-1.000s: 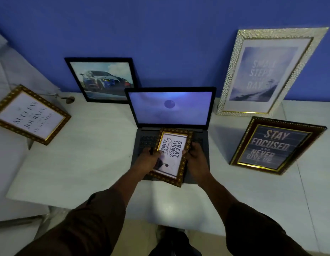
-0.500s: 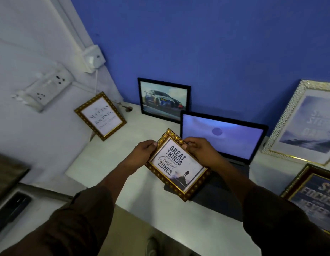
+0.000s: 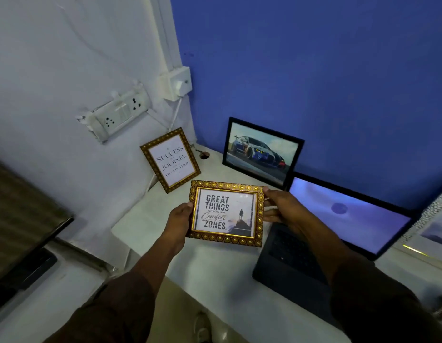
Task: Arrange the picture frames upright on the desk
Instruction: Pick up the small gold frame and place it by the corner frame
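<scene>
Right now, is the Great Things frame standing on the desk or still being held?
Held. The Great Things frame is off the desk, left hand and right hand gripping its side edges.

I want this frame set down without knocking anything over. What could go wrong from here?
1. The Great Things frame is held in the air by the left hand and right hand at its side edges only; it might slip.
2. The Success frame leans close behind, so setting down there could tip it.
3. The open laptop sits right beside, easy to bump.
</scene>
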A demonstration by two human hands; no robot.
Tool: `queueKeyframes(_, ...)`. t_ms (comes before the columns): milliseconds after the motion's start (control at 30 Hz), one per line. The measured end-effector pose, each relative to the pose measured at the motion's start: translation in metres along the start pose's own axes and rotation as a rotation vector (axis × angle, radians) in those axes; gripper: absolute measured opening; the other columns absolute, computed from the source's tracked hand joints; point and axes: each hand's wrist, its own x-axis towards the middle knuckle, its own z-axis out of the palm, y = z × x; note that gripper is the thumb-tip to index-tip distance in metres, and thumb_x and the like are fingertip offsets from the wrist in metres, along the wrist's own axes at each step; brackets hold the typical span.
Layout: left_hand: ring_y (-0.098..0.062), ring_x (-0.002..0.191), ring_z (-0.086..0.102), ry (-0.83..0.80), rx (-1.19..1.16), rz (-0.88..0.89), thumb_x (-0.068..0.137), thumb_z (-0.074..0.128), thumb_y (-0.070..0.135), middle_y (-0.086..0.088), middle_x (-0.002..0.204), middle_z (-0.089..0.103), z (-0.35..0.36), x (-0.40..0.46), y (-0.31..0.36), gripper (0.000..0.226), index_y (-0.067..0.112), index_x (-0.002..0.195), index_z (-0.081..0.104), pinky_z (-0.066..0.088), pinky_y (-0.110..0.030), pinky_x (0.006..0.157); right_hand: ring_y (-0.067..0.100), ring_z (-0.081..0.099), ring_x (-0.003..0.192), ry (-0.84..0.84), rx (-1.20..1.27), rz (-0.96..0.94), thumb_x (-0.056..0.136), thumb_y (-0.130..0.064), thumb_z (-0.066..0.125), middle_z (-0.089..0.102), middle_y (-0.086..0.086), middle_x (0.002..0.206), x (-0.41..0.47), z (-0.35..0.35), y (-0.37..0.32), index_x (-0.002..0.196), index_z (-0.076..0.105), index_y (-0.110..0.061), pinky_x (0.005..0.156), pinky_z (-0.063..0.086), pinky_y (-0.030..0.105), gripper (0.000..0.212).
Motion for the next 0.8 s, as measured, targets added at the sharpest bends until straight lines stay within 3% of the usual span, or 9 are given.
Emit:
queueKeyframes(133, -0.033, 0.102, 0.076, -0.110, -0.207, -0.170, 0.105, 0.036, 0.051, -0.014, 0.114, 0.078, -0.021, 0.024, 0.016, 0.052, 0.018, 0.122, 0.072, 0.055, -0.054, 0.097, 0.031, 0.073, 0.091, 0.179, 0.184, 0.066, 0.101, -0.045, 0.045, 0.077, 0.010, 0.097, 0.020, 0.061, -0.007, 0.107, 0.072, -0.014, 0.083, 0.058, 0.043, 0.042)
queueKeyframes(267, -0.037, 0.124, 0.064, -0.367, -0.308, -0.302, 0.095, 0.028, 0.075, -0.015, 0.135, 0.067, -0.045, 0.054, 0.031, 0.078, 0.021, 0.138, 0.064, 0.044, -0.059, 0.110, 0.038, 0.075, 0.085, 0.312, 0.274, 0.067, 0.100, -0.041, 0.045, 0.078, 0.016, 0.089, 0.034, 0.104, -0.020, 0.101, 0.073, -0.008, 0.082, 0.060, 0.054, 0.044)
queueKeyframes(400, -0.037, 0.129, 0.061, -0.573, -0.350, -0.351, 0.091, 0.029, 0.080, -0.014, 0.140, 0.064, -0.064, 0.081, 0.044, 0.084, 0.020, 0.140, 0.062, 0.051, -0.054, 0.105, 0.034, 0.076, 0.084, 0.333, 0.261, 0.025, 0.101, -0.044, 0.042, 0.079, 0.011, 0.089, 0.050, 0.124, -0.028, 0.104, 0.073, -0.010, 0.075, 0.063, 0.046, 0.046)
queueKeyframes(500, -0.036, 0.130, 0.060, -0.641, -0.375, -0.381, 0.091, 0.026, 0.081, -0.015, 0.142, 0.062, -0.071, 0.092, 0.044, 0.086, 0.019, 0.141, 0.061, 0.048, -0.053, 0.108, 0.031, 0.077, 0.083, 0.315, 0.212, 0.001, 0.103, -0.046, 0.038, 0.079, 0.010, 0.091, 0.055, 0.128, -0.029, 0.106, 0.071, -0.012, 0.070, 0.063, 0.040, 0.047)
queueKeyframes(600, -0.037, 0.135, 0.054, -0.672, -0.376, -0.398, 0.091, 0.025, 0.082, -0.015, 0.147, 0.058, -0.073, 0.108, 0.041, 0.089, 0.019, 0.145, 0.056, 0.035, -0.058, 0.117, 0.031, 0.077, 0.085, 0.306, 0.190, -0.022, 0.104, -0.044, 0.037, 0.079, 0.010, 0.093, 0.061, 0.127, -0.030, 0.110, 0.070, -0.010, 0.078, 0.063, 0.045, 0.047)
queueKeyframes(800, -0.036, 0.125, 0.064, -0.633, -0.404, -0.348, 0.095, 0.028, 0.075, -0.016, 0.139, 0.064, -0.069, 0.129, 0.051, 0.081, 0.016, 0.136, 0.066, 0.051, -0.054, 0.101, 0.029, 0.076, 0.090, 0.282, 0.179, -0.042, 0.102, -0.050, 0.035, 0.078, 0.010, 0.101, 0.076, 0.125, -0.037, 0.112, 0.068, -0.016, 0.082, 0.062, 0.048, 0.049)
